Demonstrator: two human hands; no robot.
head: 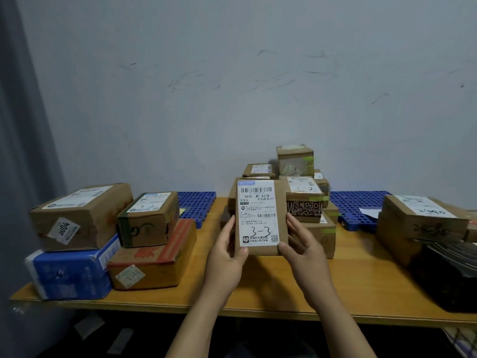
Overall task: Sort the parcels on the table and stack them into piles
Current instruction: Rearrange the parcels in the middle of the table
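I'm gripping the 3-3 parcel (260, 215) by its lower sides, left hand (227, 257) and right hand (304, 251) both curling round it, holding it upright above the table's (258, 293) middle, with the centre stack (304, 200) lying just behind, nearer my right.

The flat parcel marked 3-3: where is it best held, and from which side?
By its two long side edges, low down, one hand from each side. The parcel is slim and upright, label facing the camera; the left hand and right hand pinch it there, leaving the label readable.
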